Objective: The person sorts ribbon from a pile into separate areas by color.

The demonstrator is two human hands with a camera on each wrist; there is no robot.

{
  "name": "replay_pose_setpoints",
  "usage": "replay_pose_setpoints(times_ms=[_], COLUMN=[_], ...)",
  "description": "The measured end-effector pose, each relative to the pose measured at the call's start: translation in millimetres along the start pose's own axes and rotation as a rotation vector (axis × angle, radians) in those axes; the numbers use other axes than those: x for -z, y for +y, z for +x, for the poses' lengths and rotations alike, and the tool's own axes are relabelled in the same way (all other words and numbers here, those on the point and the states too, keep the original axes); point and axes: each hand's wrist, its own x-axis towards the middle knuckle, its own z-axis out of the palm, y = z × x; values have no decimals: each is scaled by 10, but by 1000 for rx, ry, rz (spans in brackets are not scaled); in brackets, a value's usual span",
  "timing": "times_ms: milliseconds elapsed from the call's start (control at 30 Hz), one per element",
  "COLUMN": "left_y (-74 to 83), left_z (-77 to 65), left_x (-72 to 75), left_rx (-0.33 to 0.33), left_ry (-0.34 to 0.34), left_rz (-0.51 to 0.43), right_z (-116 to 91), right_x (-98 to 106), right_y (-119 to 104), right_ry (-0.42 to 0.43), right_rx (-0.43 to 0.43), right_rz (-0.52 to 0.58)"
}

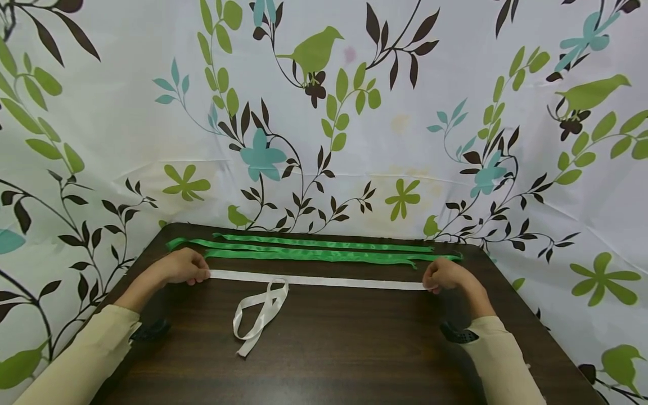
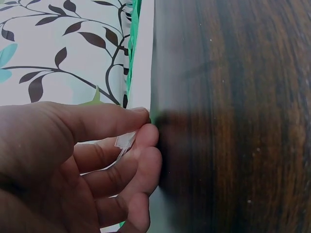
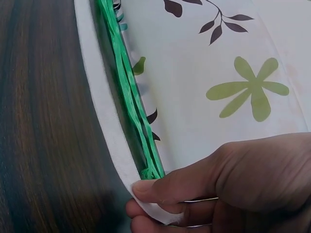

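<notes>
A white ribbon (image 1: 324,280) runs straight across the table between the two hands. My left hand (image 1: 183,266) pinches one end of it between thumb and fingertips; in the left wrist view a short tail of the ribbon (image 2: 142,63) pokes out below the thumb. At the other end my right hand (image 1: 448,274) pinches the ribbon, and the right wrist view shows its end (image 3: 163,213) between thumb and fingers. A second white ribbon (image 1: 270,306) lies in a loose loop in front, its top overlapping the stretched one in the head view.
Several green ribbons (image 1: 314,255) lie side by side along the back of the dark wooden table (image 1: 344,349). Behind the table's far edge hangs a white cloth (image 1: 354,157) printed with leaves, birds and flowers.
</notes>
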Motion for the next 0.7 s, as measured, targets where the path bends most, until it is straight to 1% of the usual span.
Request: replay_pose_setpoints(times_ms=[100, 267, 333, 433, 567, 633, 700], left_y=[2, 5, 11, 19, 29, 36, 44], left_z=[-4, -4, -6, -12, -35, -52, -64], left_x=[3, -5, -9, -2, 53, 89, 119], left_rx=[0, 2, 0, -3, 7, 12, 15], left_ry=[3, 13, 14, 8, -3, -8, -15], left_rz=[7, 14, 18, 27, 56, 71, 78], right_z=[7, 18, 18, 11, -16, -41, -71], right_x=[7, 4, 1, 3, 25, 39, 52], right_y=[-7, -15, -17, -38, -80, -109, -144], right_ry=[-14, -33, -35, -20, 29, 91, 164], right_rx=[-17, -5, 1, -12, -14, -47, -109], right_rz=[0, -2, 0, 6, -54, -109, -162])
